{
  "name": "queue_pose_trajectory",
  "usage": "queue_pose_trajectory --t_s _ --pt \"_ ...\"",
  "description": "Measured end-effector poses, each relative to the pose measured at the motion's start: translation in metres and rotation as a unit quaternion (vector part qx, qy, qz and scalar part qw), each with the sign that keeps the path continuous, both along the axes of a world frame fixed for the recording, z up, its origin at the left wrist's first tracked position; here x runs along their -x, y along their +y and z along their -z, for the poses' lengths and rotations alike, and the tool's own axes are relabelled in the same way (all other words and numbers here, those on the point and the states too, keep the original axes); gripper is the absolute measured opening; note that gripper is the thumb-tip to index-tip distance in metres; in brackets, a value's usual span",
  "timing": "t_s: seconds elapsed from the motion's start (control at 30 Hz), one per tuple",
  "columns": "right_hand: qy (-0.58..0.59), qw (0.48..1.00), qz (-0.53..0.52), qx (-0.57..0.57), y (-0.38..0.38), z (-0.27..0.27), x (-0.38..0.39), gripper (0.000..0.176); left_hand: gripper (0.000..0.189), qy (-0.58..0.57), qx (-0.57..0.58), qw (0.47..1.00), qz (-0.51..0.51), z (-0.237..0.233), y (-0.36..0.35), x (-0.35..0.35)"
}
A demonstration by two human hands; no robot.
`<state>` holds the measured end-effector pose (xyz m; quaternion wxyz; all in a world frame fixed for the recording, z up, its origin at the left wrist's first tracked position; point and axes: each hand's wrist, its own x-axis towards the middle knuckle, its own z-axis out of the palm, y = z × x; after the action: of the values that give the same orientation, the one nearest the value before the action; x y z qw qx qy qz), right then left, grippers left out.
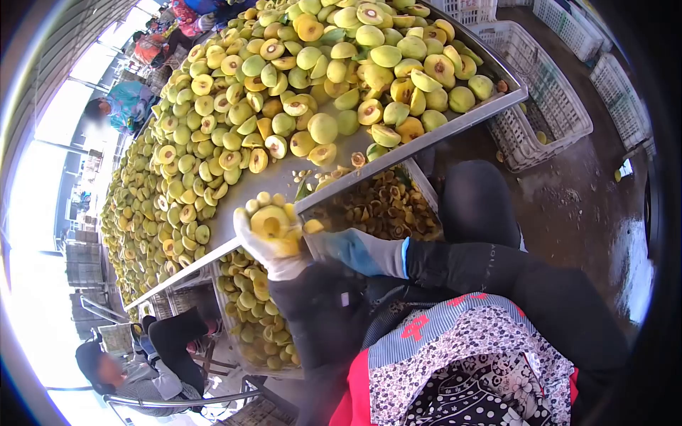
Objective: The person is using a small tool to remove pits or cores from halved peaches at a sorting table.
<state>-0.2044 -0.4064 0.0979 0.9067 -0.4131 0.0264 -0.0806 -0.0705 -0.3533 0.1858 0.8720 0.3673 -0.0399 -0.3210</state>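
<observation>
My left hand [273, 245], in a white glove stained yellow, is shut on a halved yellow-green fruit [272, 221], cut face toward me, at the front edge of the metal table [455, 124]. My right hand [353, 250], in a blue-grey glove, reaches in from the right and meets the fruit; its fingertips are hidden behind my left hand, with a small yellow bit beside them. A huge heap of yellow-green fruit [284, 92], whole and halved, covers the table beyond.
Under the table edge, one crate holds fruit halves [259, 312] and another holds brown pits [387, 209]. White plastic crates [550, 106] stand on the wet floor at right. A seated person [142, 369] is at lower left; other people [121, 103] work along the far side.
</observation>
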Motion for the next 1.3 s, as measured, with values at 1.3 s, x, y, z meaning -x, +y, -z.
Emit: queue_pose_trajectory --t_s 1.3 --pt "0.133 0.907 0.228 0.327 -0.044 -0.065 0.017 0.044 0.057 -0.209 -0.182 0.954 0.118 -0.007 -0.04 0.018"
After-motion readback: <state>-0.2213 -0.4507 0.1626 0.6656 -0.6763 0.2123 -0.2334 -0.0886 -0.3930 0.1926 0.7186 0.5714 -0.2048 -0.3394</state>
